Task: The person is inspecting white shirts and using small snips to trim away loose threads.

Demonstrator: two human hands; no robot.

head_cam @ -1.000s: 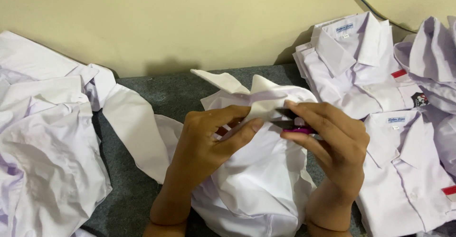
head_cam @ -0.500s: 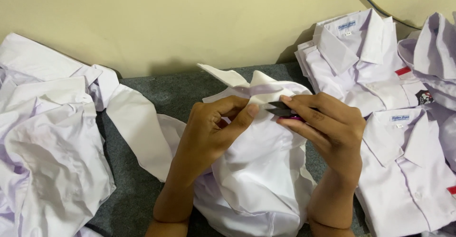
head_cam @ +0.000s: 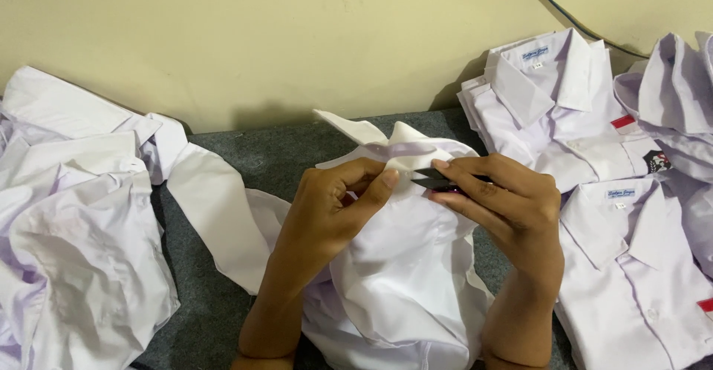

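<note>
A white shirt (head_cam: pixel 405 266) lies bunched in front of me on the grey felt surface (head_cam: pixel 275 155), its collar tips pointing up. My left hand (head_cam: pixel 334 203) pinches a fold of its fabric near the collar between thumb and forefinger. My right hand (head_cam: pixel 501 195) grips a small thread snipper (head_cam: pixel 431 178) with dark blades and a pink handle, its tips resting at the pinched fold.
A heap of crumpled white shirts (head_cam: pixel 74 214) fills the left side. Folded white shirts (head_cam: pixel 553 103) with collars and small red tags are stacked at the right, another one (head_cam: pixel 639 266) nearer me. A cream wall (head_cam: pixel 297 36) stands behind, with a dark cable (head_cam: pixel 557 6).
The snipper and both hands have edged slightly left and up along the collar fold. My left thumb and finger have tightened on the fabric.
</note>
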